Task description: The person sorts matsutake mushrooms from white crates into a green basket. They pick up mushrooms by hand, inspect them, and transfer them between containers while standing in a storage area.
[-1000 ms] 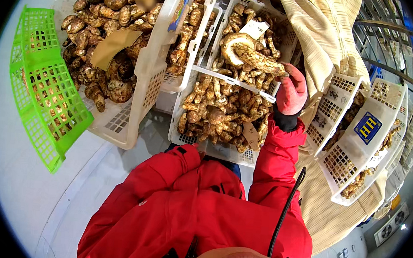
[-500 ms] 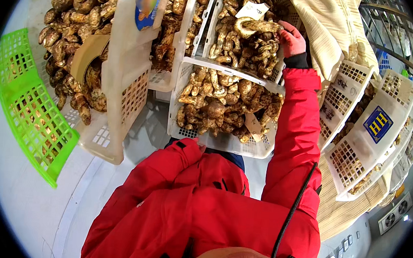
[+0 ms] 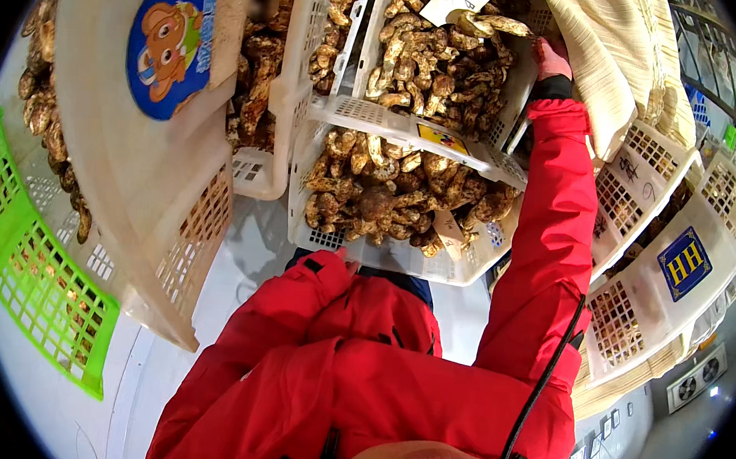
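Observation:
My right hand (image 3: 554,60) reaches over the far right corner of a white plastic basket (image 3: 384,118) full of brown and cream mushrooms (image 3: 426,71). Its fingers are closed at the stem end of a long mushroom (image 3: 500,24), which lies sideways above the others. A white paper tag (image 3: 454,4) rests beside that mushroom's cap. Nearer me, a second white basket (image 3: 446,271) holds more mushrooms (image 3: 378,200) and a pale tag (image 3: 449,233). My left hand (image 3: 349,261) is low by my body near this basket, mostly covered by the red sleeve; its fingers are hidden.
A large white basket wall (image 3: 117,152) rises at left, beside a green basket (image 3: 49,271). Cream striped cloth (image 3: 598,54) hangs at the far right. Several white baskets (image 3: 680,277) stand at right. An open-barred rack (image 3: 720,75) is behind them.
My right hand has moved away and slightly right with the long mushroom. The view has shifted, so the white basket wall at left looms larger.

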### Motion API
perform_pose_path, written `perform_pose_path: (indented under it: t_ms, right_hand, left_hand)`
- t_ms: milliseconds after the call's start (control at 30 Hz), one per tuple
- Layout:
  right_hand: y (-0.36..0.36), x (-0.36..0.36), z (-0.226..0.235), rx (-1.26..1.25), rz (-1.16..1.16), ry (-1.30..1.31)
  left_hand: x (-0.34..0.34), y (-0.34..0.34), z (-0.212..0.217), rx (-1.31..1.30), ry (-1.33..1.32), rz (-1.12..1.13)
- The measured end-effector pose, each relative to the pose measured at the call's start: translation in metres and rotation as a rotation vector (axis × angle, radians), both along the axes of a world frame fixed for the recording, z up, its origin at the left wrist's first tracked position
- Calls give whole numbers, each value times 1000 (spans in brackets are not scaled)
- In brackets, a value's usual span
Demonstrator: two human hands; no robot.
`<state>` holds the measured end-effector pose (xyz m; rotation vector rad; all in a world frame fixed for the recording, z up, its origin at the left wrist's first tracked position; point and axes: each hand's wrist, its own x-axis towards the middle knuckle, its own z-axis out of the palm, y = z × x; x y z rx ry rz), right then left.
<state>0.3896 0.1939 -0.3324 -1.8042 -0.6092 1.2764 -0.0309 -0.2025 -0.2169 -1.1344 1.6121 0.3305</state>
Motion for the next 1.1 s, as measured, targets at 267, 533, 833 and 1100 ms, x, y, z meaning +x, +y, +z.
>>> perform_pose_path:
  t_ms: [267,533,833,1100]
  right_hand:
    - [6,-74,73,370,431,-575]
    - [-2,-107,11,-68,961,-469]
    - [-17,-232,25,-302,1680,-953]
    - [-16,-267,-62,-676,1494,-919]
  left_hand:
    - [-7,-11,-3,76,-62,-46]
    - [-10,-23,-14,138,-174,-105]
    - [-17,-18,-15,-14,-8,178]
    - [-11,-16,-17,-22,-43,204]
